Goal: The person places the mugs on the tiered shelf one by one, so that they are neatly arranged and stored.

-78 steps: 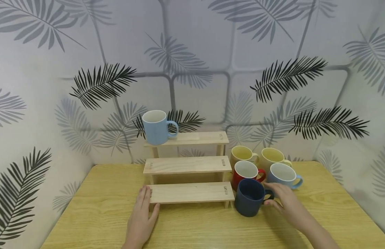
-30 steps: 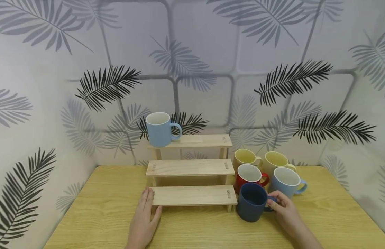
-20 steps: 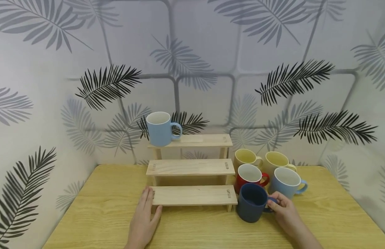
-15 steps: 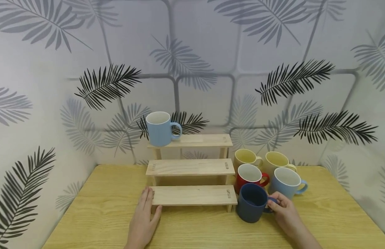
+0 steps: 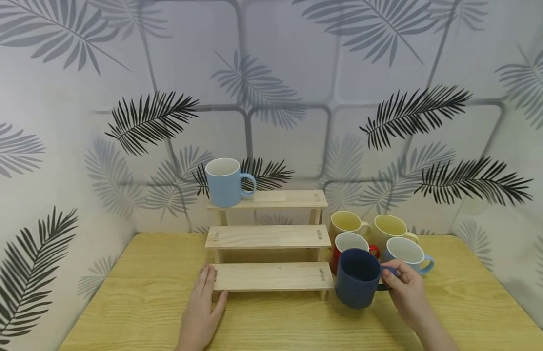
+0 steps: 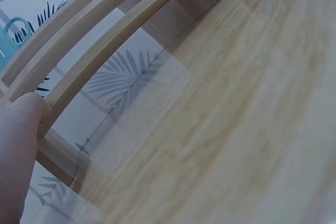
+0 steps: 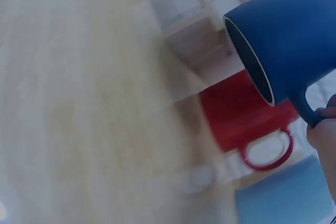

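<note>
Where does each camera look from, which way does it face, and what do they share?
Head: worn on the head, facing forward and down at the wooden rack, dark blue mug and leaf-patterned wall; left hand and right hand both show.
Left wrist: worn on that wrist, facing the wooden rack and tabletop; part of the left hand shows at the left edge.
Right wrist: worn on that wrist, facing the dark blue mug and a red mug; right-hand fingers show at the right edge.
Shared: head and right wrist both show the dark blue mug held by its handle.

Now lifts the navy mug (image 5: 356, 280) off the bench (image 5: 262, 321), right hand (image 5: 405, 290) raised by the handle (image 7: 303, 106), hiding more of the red mug (image 7: 239, 108) than before.
</note>
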### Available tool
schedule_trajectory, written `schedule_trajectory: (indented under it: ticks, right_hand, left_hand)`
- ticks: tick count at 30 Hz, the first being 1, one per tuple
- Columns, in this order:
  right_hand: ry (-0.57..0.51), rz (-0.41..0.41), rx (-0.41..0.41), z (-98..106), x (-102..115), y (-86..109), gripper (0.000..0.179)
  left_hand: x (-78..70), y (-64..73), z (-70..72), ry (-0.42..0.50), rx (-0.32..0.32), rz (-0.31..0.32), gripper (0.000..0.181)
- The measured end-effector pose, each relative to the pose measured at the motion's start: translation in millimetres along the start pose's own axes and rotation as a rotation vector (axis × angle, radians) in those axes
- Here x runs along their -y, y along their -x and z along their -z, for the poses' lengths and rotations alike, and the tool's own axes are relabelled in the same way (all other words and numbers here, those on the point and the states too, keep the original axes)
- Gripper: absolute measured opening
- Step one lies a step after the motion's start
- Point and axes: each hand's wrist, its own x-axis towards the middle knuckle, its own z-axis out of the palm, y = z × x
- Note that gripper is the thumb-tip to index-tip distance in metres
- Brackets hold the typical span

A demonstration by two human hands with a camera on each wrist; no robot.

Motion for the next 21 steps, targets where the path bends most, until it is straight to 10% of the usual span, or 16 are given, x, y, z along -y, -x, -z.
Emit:
schedule_trajectory:
  ticks: [21]
  right_hand:
    - [0.352,0.057,-0.316,-80.4,34.0,-153.1,0.006]
  left_hand:
    - [-1.7,0.5,2.0,-0.005,-0.004,-0.001,0.065]
